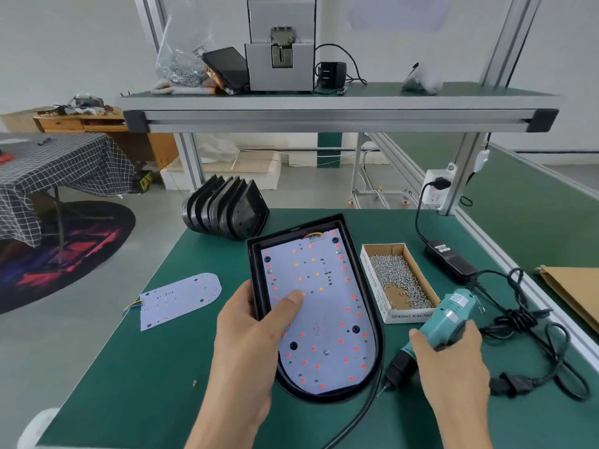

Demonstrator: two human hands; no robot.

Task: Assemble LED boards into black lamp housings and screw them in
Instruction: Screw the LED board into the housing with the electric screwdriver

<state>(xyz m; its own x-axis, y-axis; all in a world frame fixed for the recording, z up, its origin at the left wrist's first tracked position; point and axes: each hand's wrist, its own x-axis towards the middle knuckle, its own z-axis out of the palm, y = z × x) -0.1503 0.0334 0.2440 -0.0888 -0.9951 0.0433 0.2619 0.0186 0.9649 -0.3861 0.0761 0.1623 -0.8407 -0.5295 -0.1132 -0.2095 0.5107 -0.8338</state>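
A person's two bare forearms reach in from the bottom edge, cut off below the wrists, over a green work table (136, 400).

In the middle of the table lies a black lamp housing (364, 280), open side up, with a white LED board (327, 319) seated inside it. The housing's long axis runs from the near centre away and slightly to the left. Its rounded end points toward the person and its square end points away, toward the shelf. Coloured wires show at the board's far edge, partly tucked under the housing rim. Small print near the board's middle is too blurred to read fully.

The left hand (249, 338) grips the housing's left wall: the thumb presses flat on the board, while the other fingers wrap under the rim and are hidden.

The right hand (450, 361) holds a teal electric screwdriver (444, 319) just right of the housing, fingers curled round its body. Its black nose and bit point down and left toward the table; whether the bit touches the table cannot be told. The hand covers the middle of the tool.

Beyond the screwdriver sits an open cardboard box of screws (397, 281), beside the housing's right wall. A second loose LED board (181, 298) lies flat to the left, well apart. A row of spare black housings (227, 207) stands on edge at the table's far side, their far ends hidden behind one another. Black cables (531, 332) tangle on the right.
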